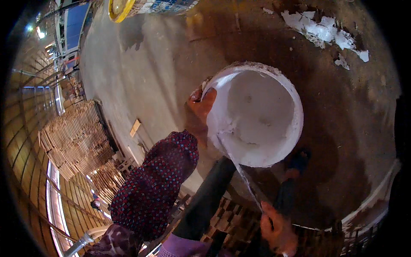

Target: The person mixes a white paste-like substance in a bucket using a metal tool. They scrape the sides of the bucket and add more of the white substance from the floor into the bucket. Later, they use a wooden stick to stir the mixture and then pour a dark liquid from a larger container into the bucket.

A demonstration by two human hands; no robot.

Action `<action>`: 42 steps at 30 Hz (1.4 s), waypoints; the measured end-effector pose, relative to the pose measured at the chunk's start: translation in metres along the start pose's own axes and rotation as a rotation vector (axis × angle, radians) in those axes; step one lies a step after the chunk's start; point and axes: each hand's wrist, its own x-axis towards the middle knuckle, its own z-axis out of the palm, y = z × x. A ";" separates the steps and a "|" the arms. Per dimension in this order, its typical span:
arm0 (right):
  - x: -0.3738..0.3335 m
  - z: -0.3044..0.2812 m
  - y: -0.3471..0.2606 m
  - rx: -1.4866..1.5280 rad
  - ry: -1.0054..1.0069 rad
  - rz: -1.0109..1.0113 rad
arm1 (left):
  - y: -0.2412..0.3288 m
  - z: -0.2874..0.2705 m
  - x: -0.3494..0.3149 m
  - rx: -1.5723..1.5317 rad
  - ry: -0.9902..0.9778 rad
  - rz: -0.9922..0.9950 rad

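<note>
Bucket (298,115) sits mid-scene; our left hand (203,105) grips its left rim, our right hand (277,227) holds a rod (245,175), tip at the near-left rim. White lumps (321,31) lie far right; residue (230,128) remains inside, so cleanup looks unfinished.

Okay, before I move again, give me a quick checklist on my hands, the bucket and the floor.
1. Left hand steadying the white bucket: ok, it grips the left rim.
2. Right hand on the stick: ok, held near its lower end.
3. Stick's far end inside the bucket: ok, at the inner wall, lower left.
4. Floor free of spills: not ok, white splatter lies at upper right.
5. Foot apart from the bucket: cannot tell, it's close by the lower right side.
</note>
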 end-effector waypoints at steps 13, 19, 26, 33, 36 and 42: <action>0.023 0.019 0.001 -0.047 0.118 -0.010 | 0.014 0.030 -0.016 0.001 -0.021 -0.043; 0.041 0.025 0.008 -0.052 0.176 -0.198 | 0.020 0.028 -0.010 0.073 -0.015 -0.059; 0.013 0.002 0.017 0.067 -0.100 -0.004 | 0.020 0.026 -0.009 0.132 0.025 -0.007; 0.024 0.007 0.037 -0.065 -0.109 -0.138 | 0.012 0.019 -0.011 0.053 -0.028 -0.018; 0.030 0.029 0.048 0.109 0.016 -0.157 | 0.005 0.007 -0.007 0.589 -0.069 0.299; 0.030 0.031 0.046 -0.168 0.042 -0.280 | 0.018 0.034 -0.020 -0.061 -0.004 -0.102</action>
